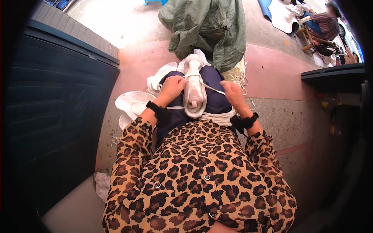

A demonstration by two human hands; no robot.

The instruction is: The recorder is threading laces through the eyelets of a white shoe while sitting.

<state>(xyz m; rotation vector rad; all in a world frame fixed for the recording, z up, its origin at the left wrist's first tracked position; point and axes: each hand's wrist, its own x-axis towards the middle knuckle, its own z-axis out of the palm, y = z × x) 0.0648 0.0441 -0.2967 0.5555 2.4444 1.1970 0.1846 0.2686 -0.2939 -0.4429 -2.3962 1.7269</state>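
Observation:
A white and pale pink sneaker [195, 91] rests between my thighs, its heel toward me. White shoelace [213, 89] runs from the sneaker out to both sides. My left hand [173, 87], closed, pinches the lace just left of the shoe. Off to the shoe's right, my right hand [234, 94] is closed on the other stretch of lace, which looks drawn out taut. A bundle of white laces [217, 118] lies across my lap, close to the sneaker's heel. Both wrists wear black bands.
White shoe parts [134, 103] lie to my left. A large green woven sack [206, 29] stands in front, with loose white laces [237, 75] beside it. Dark door panels [58, 101] flank my left side. At the far right a person [324, 23] sits on a chair.

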